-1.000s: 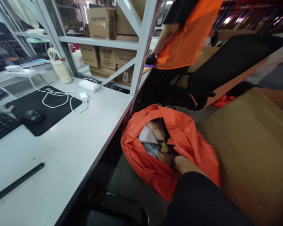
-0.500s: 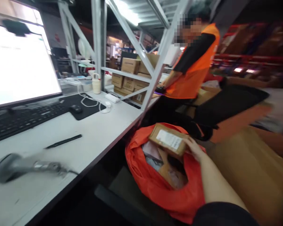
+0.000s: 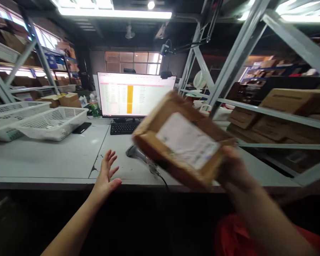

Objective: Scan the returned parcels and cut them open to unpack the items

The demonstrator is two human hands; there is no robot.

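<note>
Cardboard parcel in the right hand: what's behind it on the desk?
Behind the parcel, held in the right hand, a grey scanner lies on the desk, its cable trailing off the edge. The parcel covers part of the scanner and the desk beyond.

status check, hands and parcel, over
Right hand gripping labelled parcel, above desk. Left hand open, empty, at desk edge. Scanner on desk, partly hidden behind parcel.

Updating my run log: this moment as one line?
right hand: holds cardboard parcel, label showing | left hand: open, by desk edge | scanner: on desk
</note>
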